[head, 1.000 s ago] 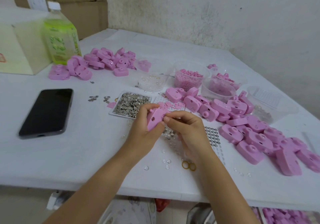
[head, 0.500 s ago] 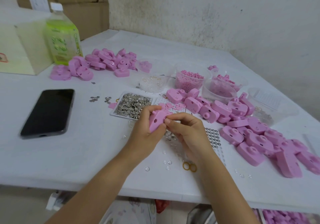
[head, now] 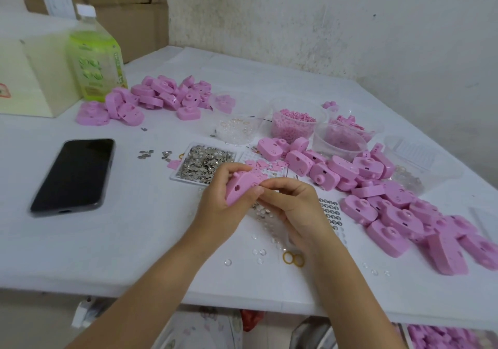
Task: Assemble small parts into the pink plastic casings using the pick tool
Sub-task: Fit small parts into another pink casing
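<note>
Nearby, clear tub (head: 292, 130) brims with pink pellets (head: 296, 115).

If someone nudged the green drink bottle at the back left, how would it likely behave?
The bottle stands upright, tall for its base, so a push high up may tip it. It looks nearly full of liquid, so probably heavy enough to resist a light nudge. Its flat-sided body suggests sliding rather than rolling away.
</note>
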